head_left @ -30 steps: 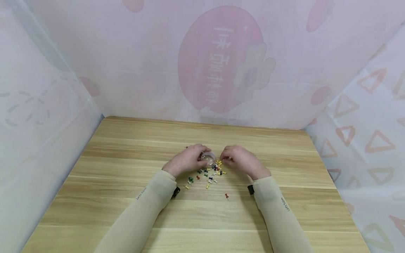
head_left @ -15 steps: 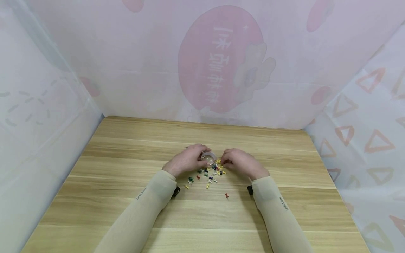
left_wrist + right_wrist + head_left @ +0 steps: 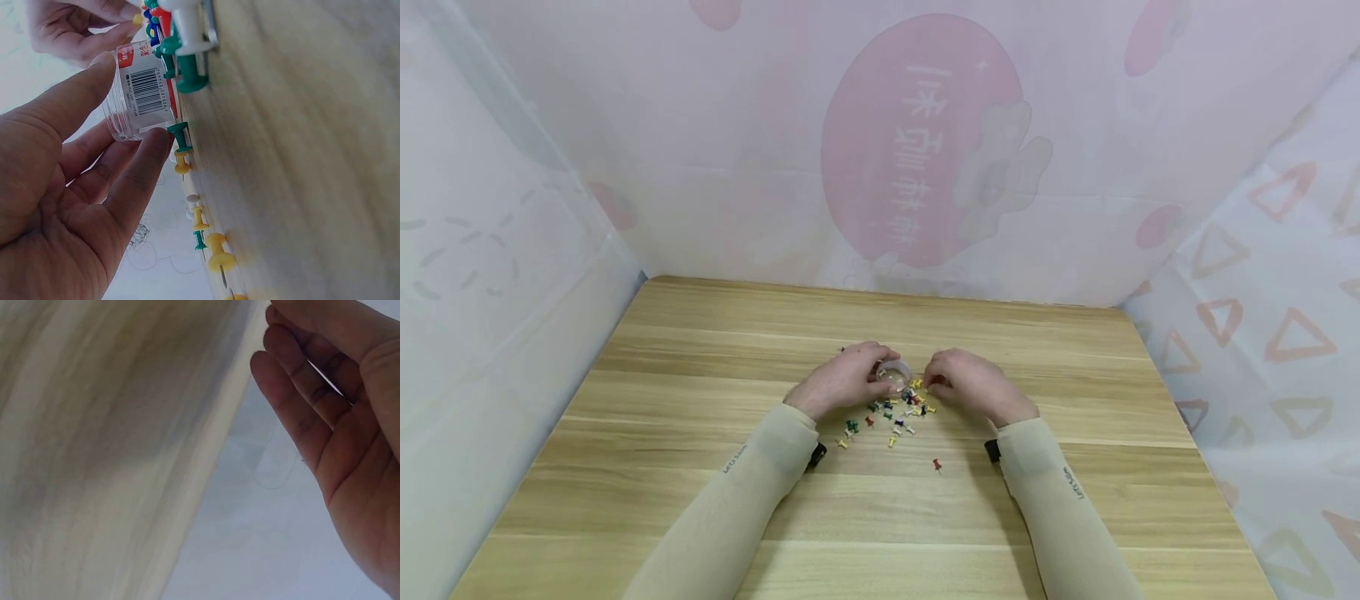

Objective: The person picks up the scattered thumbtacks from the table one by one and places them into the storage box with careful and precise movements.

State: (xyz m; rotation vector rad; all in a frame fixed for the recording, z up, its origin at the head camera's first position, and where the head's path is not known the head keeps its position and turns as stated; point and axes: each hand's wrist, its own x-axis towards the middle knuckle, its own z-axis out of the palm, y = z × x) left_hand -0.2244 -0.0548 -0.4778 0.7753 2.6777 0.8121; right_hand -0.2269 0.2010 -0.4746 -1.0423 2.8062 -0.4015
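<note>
My left hand (image 3: 850, 377) grips a small clear plastic jar (image 3: 892, 379) among scattered push pins. In the left wrist view the jar (image 3: 139, 87) shows a barcode label, with the thumb on one side and fingers on the other. Just right of it, my right hand (image 3: 972, 385) has thumb and fingertips together at the edge of the pile. At those fingertips, the left wrist view shows a yellow push pin (image 3: 137, 19) pinched. In the right wrist view the right hand (image 3: 337, 412) has curled fingers, its pinch cut off by the frame's top.
Push pins in several colours lie in front of the jar on the wooden table (image 3: 700, 500). A lone red push pin (image 3: 937, 464) lies nearer to me, and a dark one (image 3: 842, 349) sits behind my left hand. Printed cloth walls (image 3: 737, 167) stand behind and beside the table.
My right hand has shifted slightly right and toward me, its fingertips staying at the pile's right edge. The left hand and the jar have stayed in place.
</note>
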